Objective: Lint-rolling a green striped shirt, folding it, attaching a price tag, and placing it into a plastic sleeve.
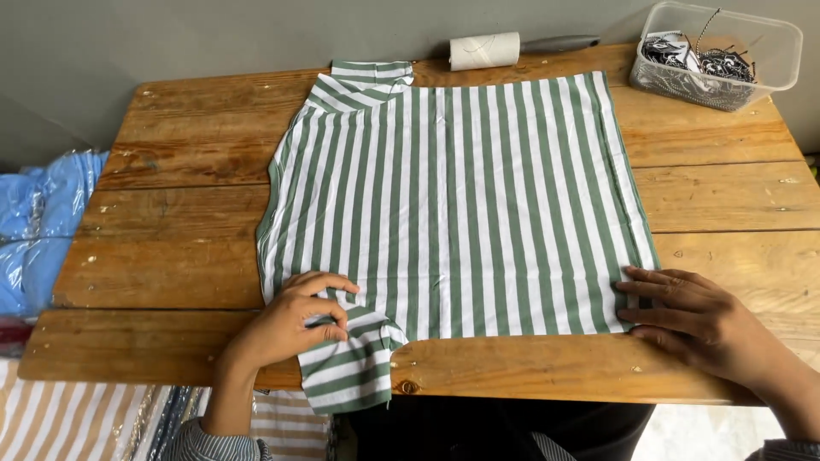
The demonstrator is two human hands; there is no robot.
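Striped shirt, green and white, lies flat on the wooden table, filling the middle of the top, with its collar end toward nine o'clock and its hem edge toward three o'clock. One short sleeve droops over the near table edge at six o'clock; the other sleeve is folded up at twelve o'clock.

The left hand sits at about seven o'clock of the shirt, its fingers curled and pinching the fabric where the near sleeve joins the body. The right hand rests at about four o'clock, fingers straight and held close together, pressing the near hem corner flat against the wood.

A lint roller lies at twelve o'clock just beyond the cloth, and a clear plastic tub of dark tags stands at one o'clock. Bagged garments are stacked off the table at nine o'clock.

Judging from how things lie, the hanging sleeve is the weak point: its weight could drag the near edge off the table if the pinch loosens. A pull by the left hand without the right holding firm would likely skew the stripes and wrinkle the body. The far sleeve, already bunched, could stay creased under any fold.
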